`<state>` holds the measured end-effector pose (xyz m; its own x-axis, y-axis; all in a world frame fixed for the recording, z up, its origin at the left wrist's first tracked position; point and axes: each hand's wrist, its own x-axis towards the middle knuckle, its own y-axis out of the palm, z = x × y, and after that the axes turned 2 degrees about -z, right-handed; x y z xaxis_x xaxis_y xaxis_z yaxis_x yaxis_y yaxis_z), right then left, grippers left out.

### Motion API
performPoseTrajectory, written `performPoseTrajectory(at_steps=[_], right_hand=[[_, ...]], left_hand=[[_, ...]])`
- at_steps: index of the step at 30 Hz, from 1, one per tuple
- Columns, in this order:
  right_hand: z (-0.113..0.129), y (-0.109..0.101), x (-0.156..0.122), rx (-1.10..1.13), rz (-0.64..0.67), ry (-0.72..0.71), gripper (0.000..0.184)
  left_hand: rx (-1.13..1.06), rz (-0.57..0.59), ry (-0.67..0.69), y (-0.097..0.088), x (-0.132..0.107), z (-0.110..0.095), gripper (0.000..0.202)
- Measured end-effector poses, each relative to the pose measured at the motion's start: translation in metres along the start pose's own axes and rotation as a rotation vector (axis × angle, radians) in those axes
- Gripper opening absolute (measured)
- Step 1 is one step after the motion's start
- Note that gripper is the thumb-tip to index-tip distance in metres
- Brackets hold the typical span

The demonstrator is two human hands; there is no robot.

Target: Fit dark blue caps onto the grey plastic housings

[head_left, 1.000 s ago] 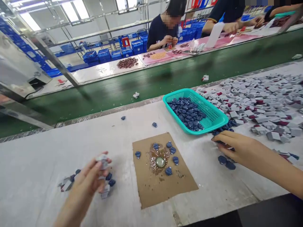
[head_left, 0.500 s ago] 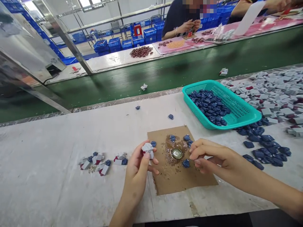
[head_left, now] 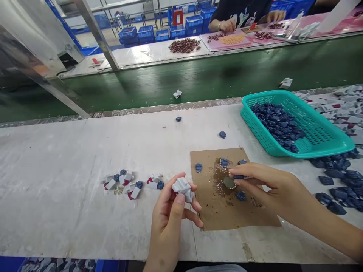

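Between the thumb and fingers of my left hand (head_left: 176,211) is a small pale grey plastic piece (head_left: 183,189), with a bit of maroon at its lower left. My right hand (head_left: 263,189) is closed in a pinch on a small dark blue plastic piece (head_left: 238,176), mostly hidden by the fingers. Its fingertips are at the edge of a small round cap (head_left: 229,183) with an olive-green inside. The cap sits on a wet patch of a brown cardboard sheet (head_left: 227,217). Other blue pieces (head_left: 199,167) lie around the cap.
A turquoise basket (head_left: 326,151) of blue pieces stands at right, beside heaps of blue and grey pieces. Small assembled clusters (head_left: 124,183) lie at left. Beyond the table edge runs a green conveyor belt (head_left: 141,87) carrying grey pieces. Another person's hands (head_left: 228,25) are across it.
My right hand has moved in to the cap and now pinches a blue piece. My left hand still holds the grey piece. The view has shifted, and the other person's hands have separated.
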<state>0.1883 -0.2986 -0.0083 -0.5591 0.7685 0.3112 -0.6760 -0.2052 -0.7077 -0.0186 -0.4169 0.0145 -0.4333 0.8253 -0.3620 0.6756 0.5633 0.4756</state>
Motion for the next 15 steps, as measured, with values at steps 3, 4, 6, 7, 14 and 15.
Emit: performPoseTrajectory(at_steps=[3,4,6,7,14,15], right_hand=[[0.006,-0.002,0.002,0.068,0.022,0.06,0.017],[0.008,-0.002,0.002,0.083,0.029,0.092,0.021],[0.01,-0.004,0.003,0.099,0.044,0.162,0.03],[0.012,-0.005,0.003,0.111,0.051,0.203,0.035],[0.012,-0.005,0.002,0.218,0.103,0.369,0.044],[0.01,-0.004,0.001,0.178,0.101,0.32,0.041]], left_hand=[[-0.042,-0.015,-0.027,0.0,-0.002,0.003,0.022],[-0.055,-0.013,-0.038,0.0,-0.003,0.005,0.023],[-0.082,-0.001,-0.066,0.0,-0.004,0.009,0.024],[-0.097,0.01,-0.084,0.0,-0.005,0.011,0.025],[-0.182,0.088,-0.145,-0.001,-0.005,0.02,0.028],[-0.182,0.096,-0.147,-0.002,-0.004,0.02,0.028]])
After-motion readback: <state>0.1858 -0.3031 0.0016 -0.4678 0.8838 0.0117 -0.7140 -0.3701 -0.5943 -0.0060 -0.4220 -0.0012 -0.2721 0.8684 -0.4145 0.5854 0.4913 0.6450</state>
